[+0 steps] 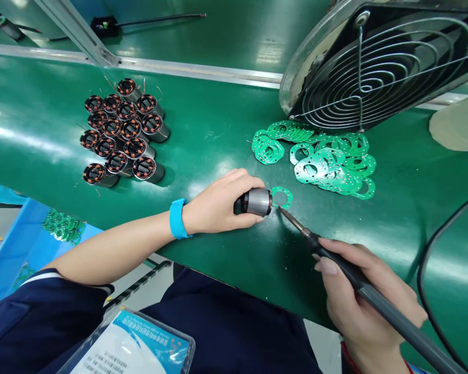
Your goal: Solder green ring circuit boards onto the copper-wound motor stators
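My left hand (226,202), with a blue band at the wrist, is wrapped round a silver and black motor cylinder (256,201) lying on its side on the green table. A green ring-shaped circuit board (284,198) lies flat against the cylinder's right end. From the right, my right hand (366,296) grips the dark handle of a soldering iron (345,270). The iron's tip meets the lower left edge of the ring board, close to the cylinder's end. Whether the tip touches a wire there is too small to tell.
Several upright motor cylinders (130,130) stand at the back left. Loose green ring boards (327,166) are heaped right of centre, below a fan with a wire guard (362,78). A black cable (425,275) curves along the right. Blue bins (35,249) sit beyond the table's left front edge.
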